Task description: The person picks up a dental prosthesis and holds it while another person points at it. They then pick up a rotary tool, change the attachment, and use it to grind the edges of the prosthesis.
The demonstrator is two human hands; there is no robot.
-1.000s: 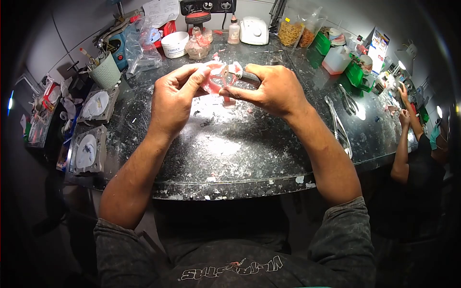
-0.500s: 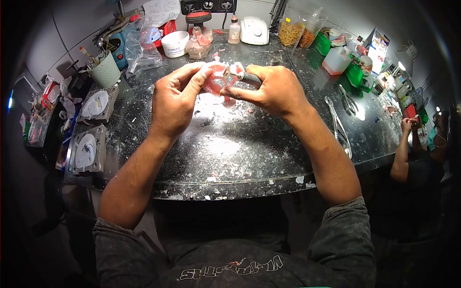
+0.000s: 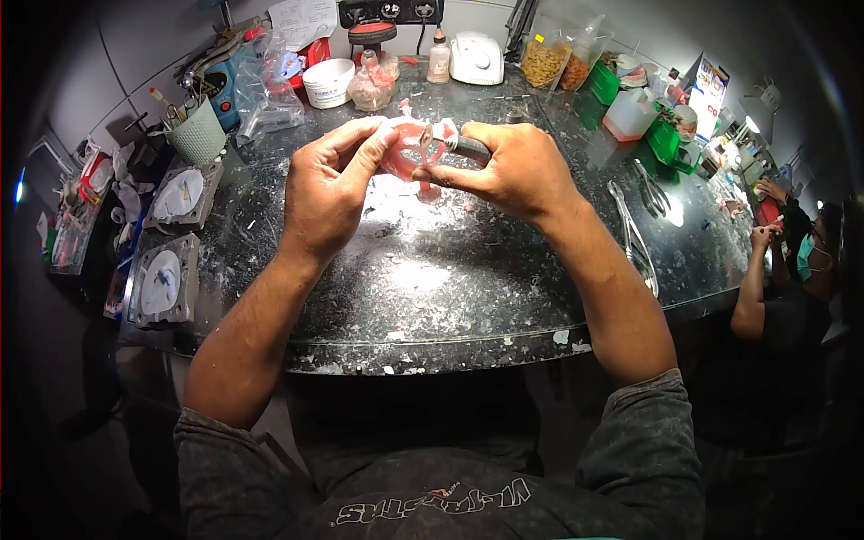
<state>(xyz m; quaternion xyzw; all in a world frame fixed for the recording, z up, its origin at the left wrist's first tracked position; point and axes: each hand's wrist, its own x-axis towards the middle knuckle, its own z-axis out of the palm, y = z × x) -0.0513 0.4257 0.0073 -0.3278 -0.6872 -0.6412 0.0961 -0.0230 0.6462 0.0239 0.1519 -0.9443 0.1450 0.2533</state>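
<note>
A pink, translucent, curved piece (image 3: 402, 155) is pinched between the thumb and fingers of my left hand (image 3: 331, 180). My right hand (image 3: 517, 171) is wrapped round a dark rotary handpiece (image 3: 469, 148), which points left. At its tip a thin round disc (image 3: 427, 140) meets the right side of the pink piece. The thumb of my right hand reaches under the tool, close to the piece. Below them a small red peg (image 3: 428, 191) stands at the worktop. Fine details of the contact are too small to tell.
On the dark, debris-strewn worktop (image 3: 423, 310), two grey flask halves (image 3: 186, 200) sit left and metal pliers (image 3: 634, 236) right. Behind are a white tub (image 3: 328, 83), a glass burner (image 3: 372, 88) and a white device (image 3: 477, 58). A co-worker (image 3: 792, 288) is at far right.
The pink piece and the disc have shifted slightly between my hands, which stay in nearly the same place. At far right, the co-worker's head and arm have moved a little.
</note>
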